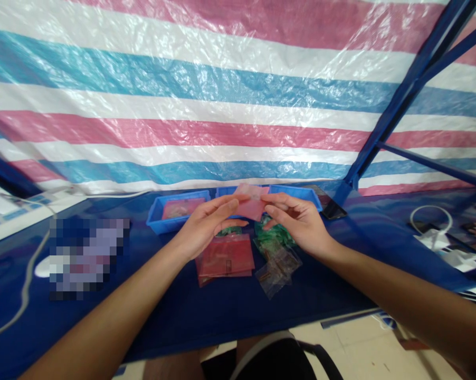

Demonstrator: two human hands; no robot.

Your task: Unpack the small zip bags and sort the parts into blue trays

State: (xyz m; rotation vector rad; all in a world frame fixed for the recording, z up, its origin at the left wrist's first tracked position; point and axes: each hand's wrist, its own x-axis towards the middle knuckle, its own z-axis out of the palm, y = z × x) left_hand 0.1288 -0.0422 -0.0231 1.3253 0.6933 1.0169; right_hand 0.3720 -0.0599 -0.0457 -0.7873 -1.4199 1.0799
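Note:
A small pink plastic bag (250,205) is held up between my two hands, above the table. My left hand (212,219) pinches its left side between thumb and fingers. On the other side, my right hand (297,214) grips the bag's right edge with thumb and forefinger. Below my left hand lies a stack of red plastic bags (226,258). Under my right hand are a heap of green items (275,232), whose kind I cannot make out, and several clear bags (279,269) with small brown pieces inside.
Blue bins stand along the back: a left bin (156,224) with pink bags in it, and a right bin (297,192). A dark phone-like slab (335,210) lies right of them. A white cable (28,279) runs down the left; a blue metal frame (396,105) slants at right.

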